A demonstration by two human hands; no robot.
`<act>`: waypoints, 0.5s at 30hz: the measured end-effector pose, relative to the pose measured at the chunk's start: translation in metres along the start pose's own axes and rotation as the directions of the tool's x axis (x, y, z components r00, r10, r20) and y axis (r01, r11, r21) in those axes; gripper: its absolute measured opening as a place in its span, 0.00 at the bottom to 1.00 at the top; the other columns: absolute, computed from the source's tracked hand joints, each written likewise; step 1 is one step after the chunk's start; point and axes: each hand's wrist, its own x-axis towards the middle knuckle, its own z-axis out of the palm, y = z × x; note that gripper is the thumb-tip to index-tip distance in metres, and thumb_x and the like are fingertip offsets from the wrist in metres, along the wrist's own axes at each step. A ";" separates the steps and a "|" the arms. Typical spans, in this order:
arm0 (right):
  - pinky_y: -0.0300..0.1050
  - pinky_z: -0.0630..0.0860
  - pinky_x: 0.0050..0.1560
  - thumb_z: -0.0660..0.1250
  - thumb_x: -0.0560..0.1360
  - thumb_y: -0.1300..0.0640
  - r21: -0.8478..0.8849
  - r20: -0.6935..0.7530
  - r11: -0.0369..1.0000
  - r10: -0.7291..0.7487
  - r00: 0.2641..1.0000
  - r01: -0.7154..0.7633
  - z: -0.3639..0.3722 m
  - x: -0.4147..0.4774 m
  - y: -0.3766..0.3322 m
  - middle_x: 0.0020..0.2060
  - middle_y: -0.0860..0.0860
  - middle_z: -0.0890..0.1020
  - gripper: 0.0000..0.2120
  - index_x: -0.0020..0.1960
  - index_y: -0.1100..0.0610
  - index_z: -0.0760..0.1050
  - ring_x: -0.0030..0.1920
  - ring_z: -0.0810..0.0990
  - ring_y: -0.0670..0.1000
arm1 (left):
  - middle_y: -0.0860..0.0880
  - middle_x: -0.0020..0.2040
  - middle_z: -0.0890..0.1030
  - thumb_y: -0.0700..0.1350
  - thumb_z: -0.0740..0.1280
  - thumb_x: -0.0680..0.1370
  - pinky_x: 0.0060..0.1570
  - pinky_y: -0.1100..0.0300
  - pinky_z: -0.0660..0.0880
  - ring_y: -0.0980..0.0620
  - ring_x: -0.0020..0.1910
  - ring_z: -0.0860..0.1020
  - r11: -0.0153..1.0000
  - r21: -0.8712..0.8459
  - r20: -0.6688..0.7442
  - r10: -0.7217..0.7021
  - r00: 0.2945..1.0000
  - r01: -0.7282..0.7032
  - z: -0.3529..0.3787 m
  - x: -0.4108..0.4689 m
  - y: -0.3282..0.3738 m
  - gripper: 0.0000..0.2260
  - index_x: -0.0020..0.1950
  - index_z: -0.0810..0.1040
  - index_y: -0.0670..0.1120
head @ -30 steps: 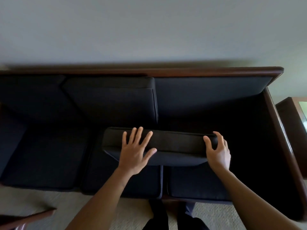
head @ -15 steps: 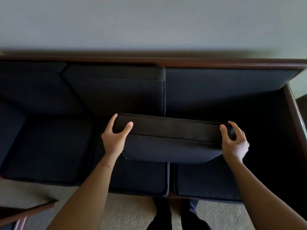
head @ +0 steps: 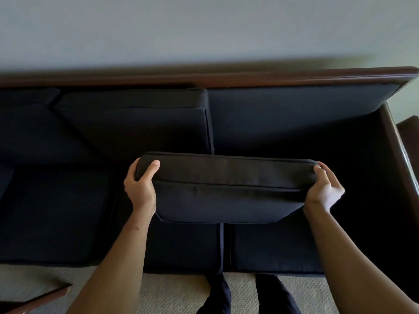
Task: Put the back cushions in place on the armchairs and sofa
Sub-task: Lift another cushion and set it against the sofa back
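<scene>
A dark back cushion (head: 226, 189) is held upright above the sofa's seat cushions (head: 272, 245), its top edge facing me. My left hand (head: 140, 189) grips its left end, thumb over the top. My right hand (head: 324, 191) grips its right end. The sofa (head: 294, 123) has a dark wooden frame. Two back cushions stand against its backrest, one in the middle (head: 145, 123) and one at the left (head: 29, 123). The right part of the backrest is bare behind the held cushion.
A wooden armrest (head: 401, 150) bounds the sofa on the right, with a wooden side table (head: 410, 132) beyond it. A pale wall rises behind. Beige carpet (head: 176, 291) lies in front, with my legs (head: 226, 293) and a wooden piece (head: 34, 300) at lower left.
My left hand went from flat on the cushion to gripping its left end. Both hands have raised the cushion and shifted it to the right.
</scene>
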 end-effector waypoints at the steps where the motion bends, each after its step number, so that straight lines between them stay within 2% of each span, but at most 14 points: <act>1: 0.38 0.81 0.49 0.72 0.67 0.47 -0.005 -0.008 1.000 0.010 1.000 -0.010 -0.003 0.005 -0.004 0.40 0.44 0.88 0.09 0.45 0.43 0.88 0.44 0.86 0.43 | 0.50 0.57 0.88 0.53 0.81 0.69 0.62 0.54 0.81 0.53 0.57 0.86 1.000 -0.006 -0.011 -0.009 1.000 0.009 0.007 -0.004 0.002 0.22 0.62 0.86 0.52; 6: 0.35 0.80 0.48 0.72 0.67 0.46 -0.022 -0.039 1.000 0.018 0.999 -0.018 -0.019 0.053 -0.041 0.39 0.42 0.88 0.08 0.44 0.40 0.88 0.45 0.86 0.42 | 0.51 0.55 0.88 0.54 0.81 0.67 0.63 0.54 0.81 0.54 0.56 0.86 1.000 -0.010 -0.024 -0.012 1.000 0.012 0.068 -0.025 0.023 0.23 0.61 0.86 0.52; 10: 0.36 0.79 0.51 0.70 0.66 0.44 -0.034 -0.052 0.999 -0.003 0.999 0.001 -0.032 0.104 -0.082 0.39 0.39 0.88 0.09 0.43 0.37 0.87 0.44 0.86 0.39 | 0.48 0.58 0.88 0.53 0.81 0.68 0.65 0.51 0.81 0.50 0.59 0.85 1.000 -0.026 0.021 -0.006 1.000 0.006 0.132 -0.037 0.043 0.24 0.62 0.86 0.50; 13: 0.41 0.80 0.57 0.70 0.66 0.45 -0.030 -0.038 0.999 -0.035 0.999 0.034 -0.035 0.146 -0.114 0.41 0.39 0.88 0.13 0.48 0.39 0.88 0.47 0.85 0.40 | 0.47 0.59 0.87 0.52 0.81 0.69 0.67 0.51 0.80 0.49 0.60 0.85 0.998 -0.060 0.034 0.001 0.999 0.001 0.178 -0.046 0.052 0.24 0.63 0.85 0.48; 15: 0.46 0.81 0.59 0.70 0.67 0.46 -0.028 -0.033 0.997 -0.069 0.997 0.068 -0.033 0.174 -0.134 0.43 0.41 0.89 0.12 0.47 0.38 0.88 0.50 0.86 0.42 | 0.47 0.60 0.87 0.50 0.81 0.70 0.68 0.50 0.79 0.49 0.61 0.84 0.996 -0.086 0.035 -0.006 0.999 0.009 0.208 -0.049 0.058 0.23 0.64 0.85 0.48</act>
